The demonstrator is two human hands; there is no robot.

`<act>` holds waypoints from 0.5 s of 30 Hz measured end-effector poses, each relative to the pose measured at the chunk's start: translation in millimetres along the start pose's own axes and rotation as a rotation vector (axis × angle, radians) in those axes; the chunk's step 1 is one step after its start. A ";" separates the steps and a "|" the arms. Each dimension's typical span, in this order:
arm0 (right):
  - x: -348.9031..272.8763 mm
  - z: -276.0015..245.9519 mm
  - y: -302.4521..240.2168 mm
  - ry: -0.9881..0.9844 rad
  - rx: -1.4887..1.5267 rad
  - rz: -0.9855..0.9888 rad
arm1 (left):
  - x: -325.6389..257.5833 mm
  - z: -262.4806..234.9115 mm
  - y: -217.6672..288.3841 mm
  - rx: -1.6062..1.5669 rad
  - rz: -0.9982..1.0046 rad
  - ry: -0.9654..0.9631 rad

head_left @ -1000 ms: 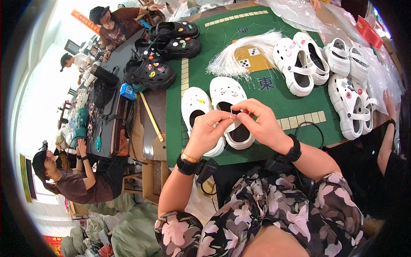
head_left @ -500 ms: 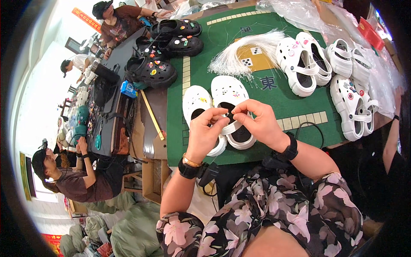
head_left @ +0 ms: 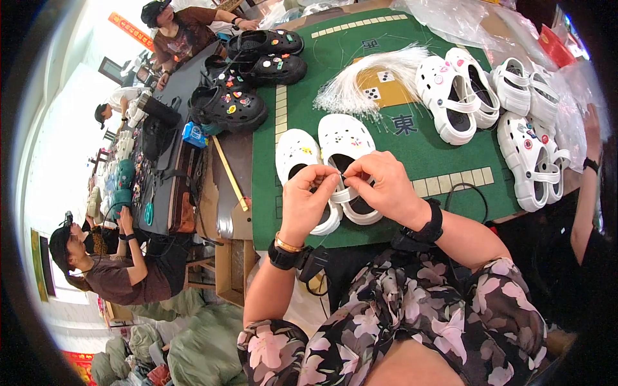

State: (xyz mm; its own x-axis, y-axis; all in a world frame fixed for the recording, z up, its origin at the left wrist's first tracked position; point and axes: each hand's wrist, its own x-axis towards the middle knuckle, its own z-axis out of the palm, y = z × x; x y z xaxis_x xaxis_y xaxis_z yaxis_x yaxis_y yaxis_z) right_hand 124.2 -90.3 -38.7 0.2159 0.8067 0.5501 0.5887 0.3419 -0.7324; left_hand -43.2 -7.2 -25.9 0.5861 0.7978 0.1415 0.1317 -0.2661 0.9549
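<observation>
My left hand and my right hand meet fingertip to fingertip above a pair of white clogs. Each has thumb and forefinger pinched together; whatever lies between them is too small to make out. Beneath my left hand is the left clog, with a yellow charm on its toe. The right clog, dotted with small colourful charms, lies under both hands, its heel strap partly covered by my fingers. Beyond them a fanned bundle of thin white plastic strands rests on the green mat.
More white clogs stand at the right, and black clogs with charms at the far left. A wooden stick lies along the left edge beside a blue box. A black cable curls near my right wrist. Co-workers sit to the left.
My right hand has shifted slightly left and its fingertips have closed in on those of my left hand. The clogs have stayed in place.
</observation>
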 end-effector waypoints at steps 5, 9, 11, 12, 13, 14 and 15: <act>-0.3 2.1 1.1 -0.001 0.003 0.000 | -0.5 -0.7 0.8 0.031 -0.001 -0.008; -0.9 2.7 2.7 0.008 0.003 -0.024 | -0.9 -0.7 0.9 0.023 -0.010 -0.015; -1.0 2.9 3.0 0.000 0.002 -0.027 | -1.0 -0.3 1.2 0.020 0.003 -0.015; -0.9 2.8 3.2 0.000 0.002 -0.027 | -0.7 -0.3 1.4 0.024 0.002 -0.016; -0.9 3.1 2.9 -0.001 0.003 -0.027 | -1.1 -0.9 2.0 0.030 0.000 -0.016; -0.5 3.7 2.5 -0.002 0.005 -0.027 | -1.5 -1.4 3.1 0.031 0.000 -0.013; 0.0 4.5 2.2 -0.004 0.008 -0.029 | -2.0 -1.9 4.6 0.060 0.008 -0.013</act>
State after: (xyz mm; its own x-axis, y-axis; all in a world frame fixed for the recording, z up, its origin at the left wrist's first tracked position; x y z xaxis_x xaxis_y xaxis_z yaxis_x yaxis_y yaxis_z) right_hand 122.0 -87.4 -42.1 0.1959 0.7982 0.5697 0.5882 0.3692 -0.7195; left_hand -45.3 -8.9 -21.3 0.5974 0.7887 0.1452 0.1747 -0.3047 0.9363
